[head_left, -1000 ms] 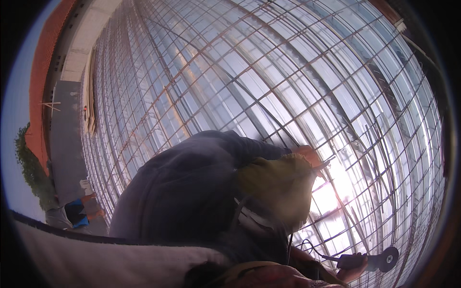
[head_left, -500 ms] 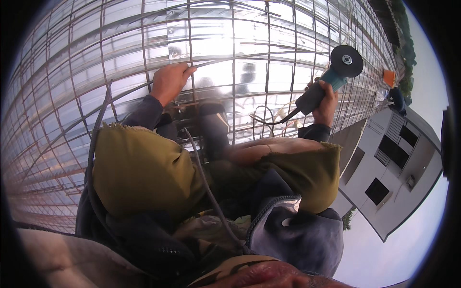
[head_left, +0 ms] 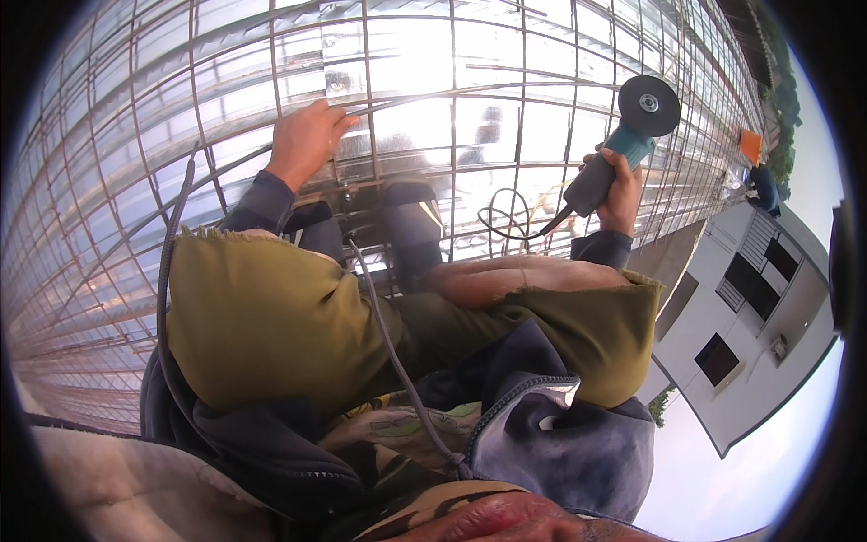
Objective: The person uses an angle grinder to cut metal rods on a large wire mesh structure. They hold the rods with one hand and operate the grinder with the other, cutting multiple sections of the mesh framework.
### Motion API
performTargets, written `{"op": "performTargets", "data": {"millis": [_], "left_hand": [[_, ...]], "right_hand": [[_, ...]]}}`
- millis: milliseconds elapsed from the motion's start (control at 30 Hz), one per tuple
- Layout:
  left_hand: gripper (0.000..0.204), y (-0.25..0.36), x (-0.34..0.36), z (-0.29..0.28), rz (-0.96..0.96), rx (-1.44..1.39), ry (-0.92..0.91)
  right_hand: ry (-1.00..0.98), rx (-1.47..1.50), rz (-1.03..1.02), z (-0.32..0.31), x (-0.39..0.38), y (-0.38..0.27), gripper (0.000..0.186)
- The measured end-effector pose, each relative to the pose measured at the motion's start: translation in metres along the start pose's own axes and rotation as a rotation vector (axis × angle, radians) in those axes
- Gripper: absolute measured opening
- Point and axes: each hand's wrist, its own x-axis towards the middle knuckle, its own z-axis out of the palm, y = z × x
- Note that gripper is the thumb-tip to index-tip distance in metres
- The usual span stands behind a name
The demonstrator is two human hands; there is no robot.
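Note:
My left hand [head_left: 305, 142] is closed around a long, loose steel bar [head_left: 217, 173] lying slantwise over a mesh of rebar [head_left: 519, 135]. The bar runs out on both sides of the fist. In my right hand [head_left: 621, 197] is an angle grinder [head_left: 591, 183] with a dark body and a teal head, held up above the mesh. Its black disc [head_left: 648, 106] faces upward, away from the left hand; whether it spins cannot be told. From the grinder's rear end a dark cord [head_left: 542, 233] drops into loops over the mesh.
Shiny metal decking [head_left: 415, 54] lies beneath the mesh. My shoes [head_left: 411, 221] stand between my knees, amid the bars. Farther right are an orange object [head_left: 750, 146], a person [head_left: 765, 190] in dark clothing and a white building [head_left: 768, 307]. Hood cords hang close to the camera.
My left hand has shifted slightly left relative to the mesh, still closed on the bar. The grinder stays raised in my right hand, and the whole view has moved a little.

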Motion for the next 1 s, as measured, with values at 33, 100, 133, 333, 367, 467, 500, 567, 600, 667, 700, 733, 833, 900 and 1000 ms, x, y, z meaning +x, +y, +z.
{"op": "performTargets", "data": {"millis": [33, 100, 133, 333, 367, 467, 500, 567, 600, 667, 700, 733, 833, 900, 1000], "left_hand": [[0.039, -0.004, 0.000, -0.005, -0.006, 0.015, 0.003], [0.039, -0.010, -0.003, -0.008, -0.021, -0.001, 0.010], [0.039, -0.013, -0.004, -0.006, -0.030, -0.032, 0.013], [0.029, -0.023, -0.003, -0.019, 0.161, 0.049, 0.217], [0.028, -0.023, 0.001, -0.022, 0.223, 0.106, 0.266], [0.027, -0.023, -0.009, -0.012, 0.141, 0.003, 0.258], [0.027, -0.025, -0.014, -0.010, 0.107, -0.031, 0.245], [0.025, -0.037, -0.011, -0.007, 0.146, -0.003, 0.221], [0.025, -0.039, -0.004, -0.013, 0.178, 0.044, 0.209], [0.028, -0.041, 0.003, -0.022, 0.221, 0.116, 0.178], [0.029, -0.046, 0.004, -0.018, 0.251, 0.177, 0.148], [0.030, -0.051, 0.006, -0.012, 0.281, 0.238, 0.118], [0.030, -0.062, 0.008, 0.001, 0.384, 0.287, 0.148], [0.030, -0.069, 0.013, 0.001, 0.400, 0.279, 0.139], [0.036, -0.072, 0.022, 0.001, 0.352, 0.269, 0.077]], "right_hand": [[-0.029, -0.012, 0.023, 0.001, 0.001, 0.002, 0.036], [-0.065, -0.068, 0.058, 0.004, 0.005, 0.007, 0.036], [-0.078, -0.099, 0.060, 0.007, 0.007, 0.010, 0.035], [-0.200, -0.172, 0.101, 0.046, 0.009, 0.025, 0.038], [-0.215, -0.190, 0.117, 0.050, 0.010, 0.028, 0.038], [-0.292, -0.205, 0.112, 0.069, 0.010, 0.039, 0.036], [-0.325, -0.240, 0.153, 0.076, 0.005, 0.037, 0.037], [-0.341, -0.273, 0.130, 0.086, 0.008, 0.040, 0.038], [-0.344, -0.306, 0.113, 0.089, 0.007, 0.039, 0.039], [-0.350, -0.373, 0.078, 0.092, 0.006, 0.036, 0.042], [-0.357, -0.397, 0.078, 0.093, 0.008, 0.038, 0.043], [-0.363, -0.421, 0.079, 0.094, 0.011, 0.041, 0.044], [-0.378, -0.535, 0.078, 0.100, 0.013, 0.041, 0.045], [-0.393, -0.602, 0.054, 0.107, 0.016, 0.041, 0.045], [-0.383, -0.657, 0.033, 0.110, 0.023, 0.047, 0.045]]}}
